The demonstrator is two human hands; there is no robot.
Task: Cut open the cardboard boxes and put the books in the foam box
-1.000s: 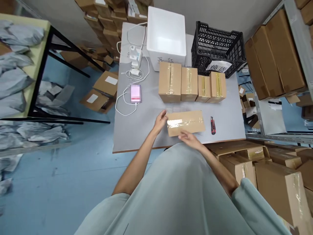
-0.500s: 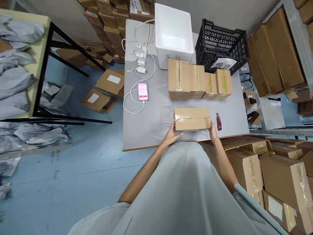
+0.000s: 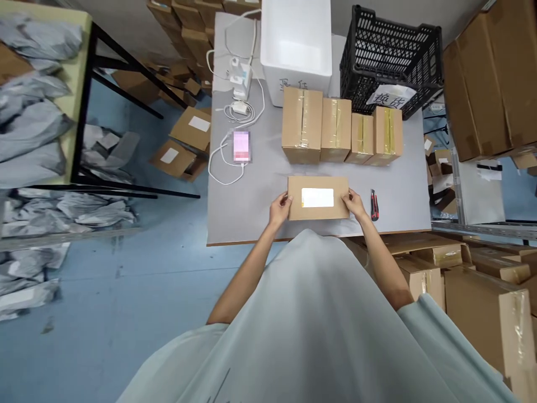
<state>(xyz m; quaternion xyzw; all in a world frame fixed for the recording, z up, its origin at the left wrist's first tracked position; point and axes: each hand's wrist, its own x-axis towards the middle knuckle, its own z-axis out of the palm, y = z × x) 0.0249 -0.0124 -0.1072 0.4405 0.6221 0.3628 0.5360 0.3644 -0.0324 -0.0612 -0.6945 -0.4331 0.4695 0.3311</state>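
Between my hands is a brown cardboard box, its face with a white label turned toward me. My left hand grips its left end, thumb on the near face. At the right end my right hand holds it the same way, fingers behind the edge. A red and black utility knife lies on the grey table, just right of my right hand. Beyond the held box stand several taped cardboard boxes in a row.
Behind the row are a white foam box and a black plastic crate. A phone, white cables and a power strip lie at the table's left. Stacked cartons crowd the right; a rack with grey parcels stands left.
The box has been tipped so that its labelled face shows instead of the taped top. Both hands have moved up its ends, with the thumbs now on the face.
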